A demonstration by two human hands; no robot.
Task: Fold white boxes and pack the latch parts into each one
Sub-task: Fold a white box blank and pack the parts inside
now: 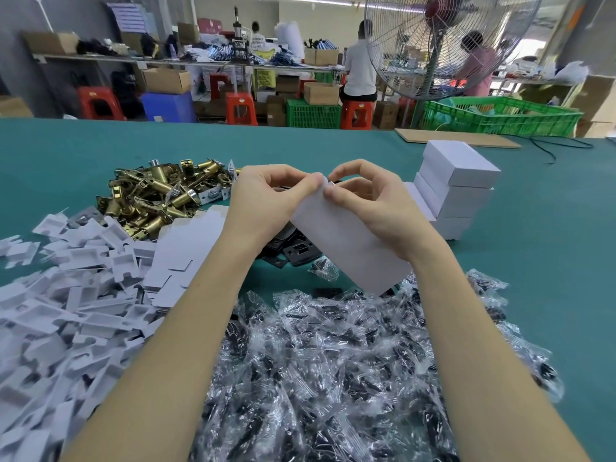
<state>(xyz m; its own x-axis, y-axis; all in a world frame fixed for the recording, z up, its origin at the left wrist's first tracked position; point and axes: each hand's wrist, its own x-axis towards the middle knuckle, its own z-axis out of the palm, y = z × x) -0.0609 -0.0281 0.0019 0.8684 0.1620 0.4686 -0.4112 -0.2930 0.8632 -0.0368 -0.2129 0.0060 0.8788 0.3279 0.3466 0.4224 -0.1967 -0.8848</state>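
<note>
While both hands pinch its far end above the table (pixel 100 145), the white box (pixel 346 241) runs lengthwise from the fingertips back toward the right wrist. The left hand (pixel 266 198) and right hand (pixel 373 201) meet at the end flap, equally near. Brass latch parts (pixel 156 195) lie left, beyond the left hand.

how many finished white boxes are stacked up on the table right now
4 that I can make out, in one stack at the right of the green table, beside the right hand; more may be hidden behind it.
</note>
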